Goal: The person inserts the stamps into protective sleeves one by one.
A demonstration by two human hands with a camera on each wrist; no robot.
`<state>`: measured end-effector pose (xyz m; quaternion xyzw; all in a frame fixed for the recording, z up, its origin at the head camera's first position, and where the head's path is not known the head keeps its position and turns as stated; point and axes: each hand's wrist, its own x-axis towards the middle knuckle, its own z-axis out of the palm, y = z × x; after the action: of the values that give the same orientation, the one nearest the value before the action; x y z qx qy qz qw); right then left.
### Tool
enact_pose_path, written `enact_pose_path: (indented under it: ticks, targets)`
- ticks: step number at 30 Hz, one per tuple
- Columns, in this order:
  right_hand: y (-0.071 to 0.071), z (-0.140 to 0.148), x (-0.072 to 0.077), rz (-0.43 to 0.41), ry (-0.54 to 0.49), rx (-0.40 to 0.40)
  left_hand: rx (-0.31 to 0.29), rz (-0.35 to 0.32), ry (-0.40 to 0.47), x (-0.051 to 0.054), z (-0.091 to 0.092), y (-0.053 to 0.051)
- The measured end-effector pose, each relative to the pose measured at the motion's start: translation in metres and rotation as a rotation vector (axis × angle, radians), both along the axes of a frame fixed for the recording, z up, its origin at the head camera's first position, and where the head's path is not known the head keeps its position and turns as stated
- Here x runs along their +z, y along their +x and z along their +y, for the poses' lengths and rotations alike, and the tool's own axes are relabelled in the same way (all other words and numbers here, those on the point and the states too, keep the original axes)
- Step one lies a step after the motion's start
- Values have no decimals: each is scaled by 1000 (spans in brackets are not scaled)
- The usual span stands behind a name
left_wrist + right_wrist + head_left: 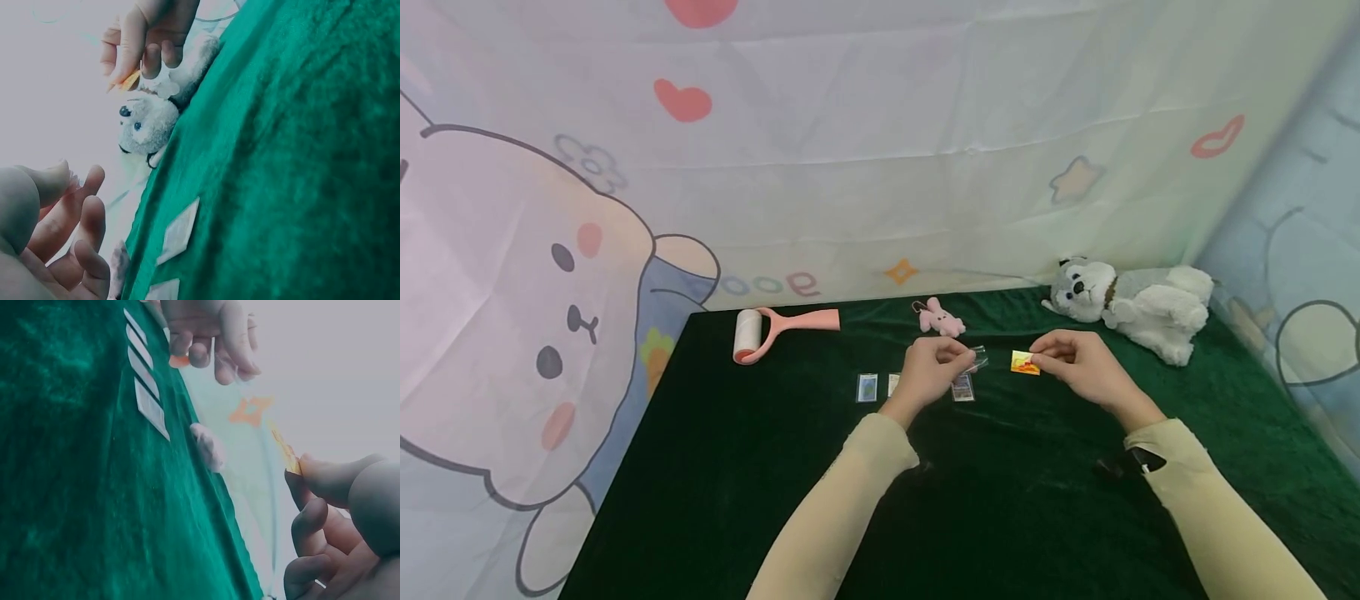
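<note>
My left hand [928, 371] pinches a small clear plastic sleeve [978, 360] between thumb and fingertips. In the left wrist view only a sliver of that sleeve [75, 182] shows at the thumb tip. My right hand [1086, 367] pinches a small yellow and orange card [1022, 362] by its right edge, and in the right wrist view the card [283, 449] is seen nearly edge-on. A gap separates the two hands, both raised over the green cloth. Beneath the left hand lies a row of small cards [152, 408], partly hidden by it in the head view.
A pink-handled lint roller [747, 336] lies at the back left of the green cloth [1000, 508]. Behind the left hand is a small pink plush keychain [942, 320]. A grey and white plush dog [1138, 304] lies at the back right, before the printed backdrop [865, 125].
</note>
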<state>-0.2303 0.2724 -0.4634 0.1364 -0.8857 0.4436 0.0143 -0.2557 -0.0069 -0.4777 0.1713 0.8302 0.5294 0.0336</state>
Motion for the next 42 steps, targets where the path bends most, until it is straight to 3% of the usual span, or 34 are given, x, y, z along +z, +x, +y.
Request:
enact_pose_path:
  ticks: [12, 22, 34, 42]
  targets:
    - [-4, -21, 3, 72, -10, 28, 17, -48, 64, -3, -18, 7]
    - [-6, -39, 8, 129, -12, 34, 29, -60, 62, -3, -33, 7]
    - [-9, -55, 4, 169, 11, 66, -25, -80, 105, -6, -36, 9]
    - [-11, -58, 1, 139, 1, 82, -30, -79, 115, -5, -35, 9]
